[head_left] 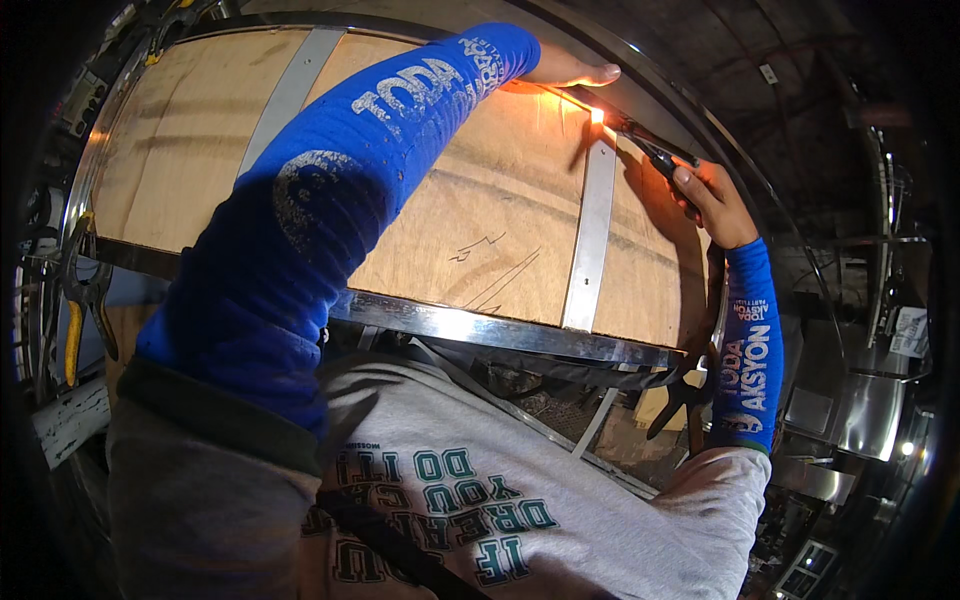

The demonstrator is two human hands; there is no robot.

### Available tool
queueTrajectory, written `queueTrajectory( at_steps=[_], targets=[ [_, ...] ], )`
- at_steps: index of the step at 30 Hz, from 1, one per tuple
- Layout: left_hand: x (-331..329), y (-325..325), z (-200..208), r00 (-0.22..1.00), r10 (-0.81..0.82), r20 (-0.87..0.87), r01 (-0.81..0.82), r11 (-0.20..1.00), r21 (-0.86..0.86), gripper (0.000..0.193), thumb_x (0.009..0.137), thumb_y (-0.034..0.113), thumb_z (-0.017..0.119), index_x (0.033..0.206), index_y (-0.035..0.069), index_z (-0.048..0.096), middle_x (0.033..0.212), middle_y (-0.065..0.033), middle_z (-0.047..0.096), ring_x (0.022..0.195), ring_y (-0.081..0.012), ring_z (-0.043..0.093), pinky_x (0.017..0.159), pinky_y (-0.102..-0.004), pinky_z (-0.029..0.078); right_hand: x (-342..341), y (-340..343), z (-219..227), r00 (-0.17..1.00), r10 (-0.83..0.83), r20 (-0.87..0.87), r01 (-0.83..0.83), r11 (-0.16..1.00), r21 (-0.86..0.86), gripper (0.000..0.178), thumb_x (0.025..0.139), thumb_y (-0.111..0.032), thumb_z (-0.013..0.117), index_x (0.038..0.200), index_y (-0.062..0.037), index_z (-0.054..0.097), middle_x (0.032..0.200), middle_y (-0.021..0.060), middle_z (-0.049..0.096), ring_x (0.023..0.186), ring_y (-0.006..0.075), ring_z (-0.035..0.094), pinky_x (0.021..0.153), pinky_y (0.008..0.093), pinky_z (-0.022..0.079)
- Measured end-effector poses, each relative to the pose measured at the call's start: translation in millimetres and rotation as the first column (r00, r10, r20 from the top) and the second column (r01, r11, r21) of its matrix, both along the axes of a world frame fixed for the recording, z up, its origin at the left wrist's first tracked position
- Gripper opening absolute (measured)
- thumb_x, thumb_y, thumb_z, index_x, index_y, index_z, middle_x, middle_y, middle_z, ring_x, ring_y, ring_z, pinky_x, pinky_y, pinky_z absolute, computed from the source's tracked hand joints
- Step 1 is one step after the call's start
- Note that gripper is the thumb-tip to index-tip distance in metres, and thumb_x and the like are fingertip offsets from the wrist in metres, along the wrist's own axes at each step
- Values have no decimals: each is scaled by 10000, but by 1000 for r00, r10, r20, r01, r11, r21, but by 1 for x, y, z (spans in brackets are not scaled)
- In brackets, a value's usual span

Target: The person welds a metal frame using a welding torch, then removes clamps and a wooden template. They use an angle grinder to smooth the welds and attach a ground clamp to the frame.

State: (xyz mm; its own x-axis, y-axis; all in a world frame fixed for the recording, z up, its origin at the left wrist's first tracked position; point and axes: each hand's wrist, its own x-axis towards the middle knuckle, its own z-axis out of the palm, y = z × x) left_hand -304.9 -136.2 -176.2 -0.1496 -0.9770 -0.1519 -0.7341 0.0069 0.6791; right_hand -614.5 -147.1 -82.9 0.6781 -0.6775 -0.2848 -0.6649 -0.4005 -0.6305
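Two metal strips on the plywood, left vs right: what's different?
Left strip disappears under the blue sleeve; right strip shows down to the near edge.
A bright orange glow sits at the right strip's far end; none on the left strip.
Left strip slants more in the picture; right strip is nearer vertical.
Both: flat, silvery, across the plywood.

Your right hand (715, 205) grips a dark tool (660, 163), its tip end near a bright orange glow (597, 115) at the far end of the right metal strip (592, 220). Your left hand (572, 70) reaches over the plywood (480, 245) to its far edge, just beside the glow; its fingers are partly hidden. Another strip (292, 98) crosses the board further left. A shiny rim (500, 333) borders your near side, and a yellow-handled clamp (86, 285) hangs at the left.
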Motion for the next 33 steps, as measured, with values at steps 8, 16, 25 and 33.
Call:
queueTrajectory(
  at_steps=[8,16,25,33],
  targets=[
    [-4,20,19,998,-60,-9,60,998,15,1066,854,926,181,1599,189,370,1666,-150,293,1550,-353,248,1277,-488,219,-7,7,-1,999,9,36,-8,1000,-20,404,1054,-376,593,1047,20,669,737,-48,507,683,55,449,598,249,356],
    [-4,19,26,999,-44,26,43,998,46,1063,853,930,170,1583,195,407,1652,-155,323,1541,-367,265,1274,-494,222,6,8,-1,988,-147,42,144,988,60,380,1055,-398,586,862,-71,615,710,-62,457,640,49,405,565,241,317],
    [-2,5,-2,999,-3,-44,4,1000,3,1069,847,931,193,1600,192,371,1662,-159,299,1547,-358,258,1274,-499,212,-4,4,-2,998,41,44,-40,999,-22,368,1051,-373,595,999,-17,677,739,-44,522,691,60,466,609,247,374],
    [-4,18,17,999,-38,13,38,999,10,1070,850,928,165,1593,190,383,1652,-166,316,1536,-367,277,1268,-511,240,-5,11,2,999,-23,24,23,1000,-5,411,1050,-383,604,1027,21,674,719,-38,497,673,63,449,586,262,349]
  ],
)
